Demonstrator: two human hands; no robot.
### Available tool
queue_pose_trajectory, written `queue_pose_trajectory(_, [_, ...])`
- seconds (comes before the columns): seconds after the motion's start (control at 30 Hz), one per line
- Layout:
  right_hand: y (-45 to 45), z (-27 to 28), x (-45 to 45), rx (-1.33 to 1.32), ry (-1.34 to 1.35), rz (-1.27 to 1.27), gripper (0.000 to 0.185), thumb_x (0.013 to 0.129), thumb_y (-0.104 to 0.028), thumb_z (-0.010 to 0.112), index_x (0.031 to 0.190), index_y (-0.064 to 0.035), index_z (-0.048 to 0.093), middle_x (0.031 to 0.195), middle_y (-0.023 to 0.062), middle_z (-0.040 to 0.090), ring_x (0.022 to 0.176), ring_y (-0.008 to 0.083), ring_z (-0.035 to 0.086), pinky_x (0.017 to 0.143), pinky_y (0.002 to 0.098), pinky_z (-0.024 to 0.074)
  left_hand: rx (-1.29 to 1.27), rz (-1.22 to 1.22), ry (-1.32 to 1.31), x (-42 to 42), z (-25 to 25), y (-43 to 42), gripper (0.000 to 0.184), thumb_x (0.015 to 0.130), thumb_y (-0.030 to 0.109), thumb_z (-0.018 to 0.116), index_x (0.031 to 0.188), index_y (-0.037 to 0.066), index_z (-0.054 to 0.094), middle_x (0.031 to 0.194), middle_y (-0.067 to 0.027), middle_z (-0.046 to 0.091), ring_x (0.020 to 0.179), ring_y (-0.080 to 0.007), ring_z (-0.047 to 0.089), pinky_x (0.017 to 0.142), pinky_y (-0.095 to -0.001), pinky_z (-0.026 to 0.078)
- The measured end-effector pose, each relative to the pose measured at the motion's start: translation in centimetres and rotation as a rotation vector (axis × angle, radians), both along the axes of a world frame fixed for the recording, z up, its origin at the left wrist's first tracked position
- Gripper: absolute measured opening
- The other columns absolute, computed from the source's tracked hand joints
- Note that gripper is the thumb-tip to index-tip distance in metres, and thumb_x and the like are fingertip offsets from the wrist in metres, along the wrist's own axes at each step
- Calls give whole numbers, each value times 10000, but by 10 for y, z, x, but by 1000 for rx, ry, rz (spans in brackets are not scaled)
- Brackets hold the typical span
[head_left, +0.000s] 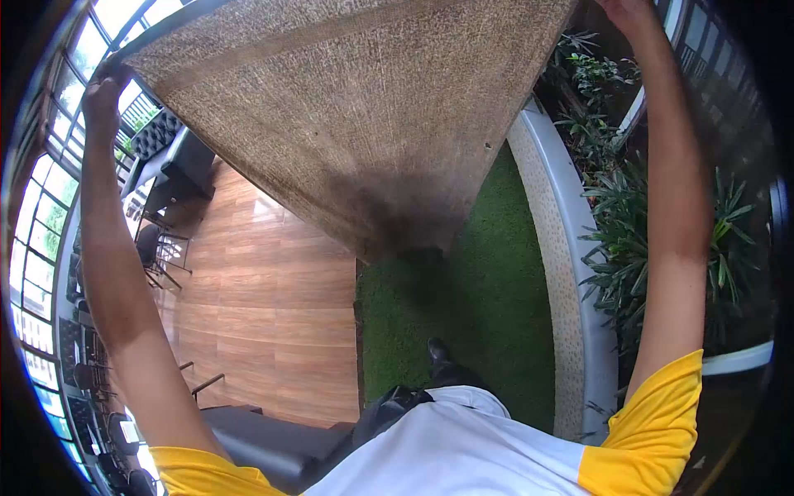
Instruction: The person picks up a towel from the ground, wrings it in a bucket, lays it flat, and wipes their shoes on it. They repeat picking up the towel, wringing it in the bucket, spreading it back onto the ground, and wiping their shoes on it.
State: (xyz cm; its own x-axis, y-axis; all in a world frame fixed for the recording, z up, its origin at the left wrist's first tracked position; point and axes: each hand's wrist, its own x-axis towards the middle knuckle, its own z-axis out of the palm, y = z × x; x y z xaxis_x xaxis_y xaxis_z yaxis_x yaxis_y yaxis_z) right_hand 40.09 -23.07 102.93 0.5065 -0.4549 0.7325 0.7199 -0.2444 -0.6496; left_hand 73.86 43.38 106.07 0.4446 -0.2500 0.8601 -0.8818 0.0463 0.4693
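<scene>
A large brown speckled floor mat (356,107) hangs raised in front of me, its far end narrowing down toward the green turf. My left hand (103,91) is closed on its upper left corner, with the arm stretched up. My right hand (624,11) is up at the mat's upper right corner and seems to grip it; the frame's top edge cuts off part of the fingers. A dark blurred patch covers the mat's lower end and part of the turf.
Green artificial turf (496,331) lies underfoot, beside a wood-look floor (256,306). A low curved planter wall (571,273) with leafy plants (620,223) runs along the right. Black sofas (186,161), chairs and windows stand on the left; a dark seat (265,438) is close by.
</scene>
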Motion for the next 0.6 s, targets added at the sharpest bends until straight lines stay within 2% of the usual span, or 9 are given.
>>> queue_pose_trajectory(0.07, [-15, 0, 2, 52, 31, -47, 317, 957, -320, 382, 1013, -63, 558, 859, 124, 582, 850, 304, 598, 854, 493, 463, 3, 3, -10, -29, -9, -7, 484, 797, 195, 532, 1197, -71, 475, 1069, -113, 571, 1017, -209, 560, 953, -345, 428])
queue_pose_trajectory(0.17, [33, -5, -24, 184, 72, -101, 345, 893, -381, 531, 935, -52, 624, 829, 114, 621, 799, 267, 607, 805, 440, 481, 12, -12, -63, -46, -16, 2, 517, 818, 257, 589, 1200, -72, 475, 1111, -125, 563, 1078, -216, 540, 979, -351, 410])
queue_pose_trajectory(0.23, [12, -14, -39, 21, 215, -122, 375, 966, -224, 326, 1211, 17, 476, 1115, 200, 573, 993, 294, 605, 900, 425, 493, 13, -84, -53, -44, -26, 18, 490, 848, 276, 598, 1189, -61, 495, 1135, -128, 559, 1110, -210, 525, 993, -354, 400])
queue_pose_trajectory(0.3, [50, -36, -61, 172, 298, -217, 377, 952, -200, 318, 1194, 40, 479, 1098, 198, 580, 975, 291, 610, 889, 422, 496, 170, 246, -82, -78, -52, 21, 331, 914, 195, 486, 1159, -22, 541, 1145, -121, 561, 1051, -199, 544, 968, -352, 407])
queue_pose_trajectory(0.37, [59, -87, -90, 142, 394, -144, 351, 923, -152, 341, 1175, 40, 492, 1071, 184, 590, 954, 270, 615, 874, 408, 503, 129, 398, 239, -135, -82, 8, 226, 909, 128, 486, 1048, 3, 612, 1092, -97, 578, 987, -181, 553, 927, -333, 437])
queue_pose_trajectory(0.43, [92, -149, -119, 188, 502, -188, 322, 874, -92, 367, 1124, 8, 545, 1033, 140, 608, 898, 225, 622, 807, 351, 523, 253, 293, 162, -139, -145, 44, 191, 891, 44, 477, 1006, 10, 626, 1076, -79, 577, 950, -171, 554, 868, -304, 468])
queue_pose_trajectory(0.5, [122, -219, -148, 169, 666, -120, 281, 835, -53, 417, 1039, -31, 609, 978, 93, 627, 843, 159, 613, 724, 267, 511, 303, 241, 353, -177, -217, 58, 229, 851, -50, 452, 984, 7, 629, 1051, -70, 582, 958, -168, 554, 820, -289, 485])
queue_pose_trajectory(0.57, [158, -274, -166, 151, 792, -162, 239, 793, -25, 467, 944, -57, 650, 909, 52, 641, 789, 109, 588, 662, 218, 475, 218, 114, 496, -203, -288, 74, 256, 809, -99, 469, 952, 24, 642, 980, -57, 579, 924, -167, 565, 798, -273, 487])
queue_pose_trajectory(0.6, [161, -310, -174, 231, 836, -126, 219, 791, -18, 483, 922, -57, 654, 882, 44, 642, 762, 99, 579, 649, 212, 466, 367, 225, 477, -214, -323, 83, 287, 769, -126, 498, 939, 43, 656, 912, -41, 565, 853, -153, 573, 762, -249, 483])
